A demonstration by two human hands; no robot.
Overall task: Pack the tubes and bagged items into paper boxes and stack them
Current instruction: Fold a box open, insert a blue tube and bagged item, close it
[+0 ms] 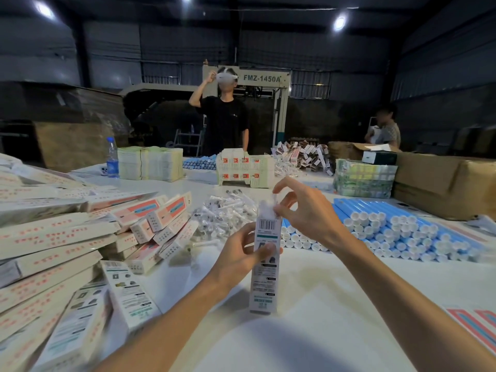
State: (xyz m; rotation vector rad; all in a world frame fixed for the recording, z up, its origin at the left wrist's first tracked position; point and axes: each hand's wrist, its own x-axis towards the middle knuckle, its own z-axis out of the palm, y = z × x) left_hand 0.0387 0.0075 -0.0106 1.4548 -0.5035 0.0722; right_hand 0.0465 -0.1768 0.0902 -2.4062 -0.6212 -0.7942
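Note:
A tall white paper box (264, 277) with a barcode stands upright on the white table (349, 304). My left hand (241, 256) grips its middle. My right hand (303, 210) is at the box's open top, fingertips pinching a clear bagged item (269, 204) that sticks out of it. Blue tubes with white caps (389, 232) lie stacked to the right. A heap of clear bagged items (228, 216) lies behind the box. Packed boxes (67, 251) are piled at the left.
Across the table stands a person in a black shirt (224, 122), with flat box blanks (150, 163) and a water bottle (112, 158) nearby. Brown cartons (442, 183) sit at the right edge. Another person (386, 130) is at the far right.

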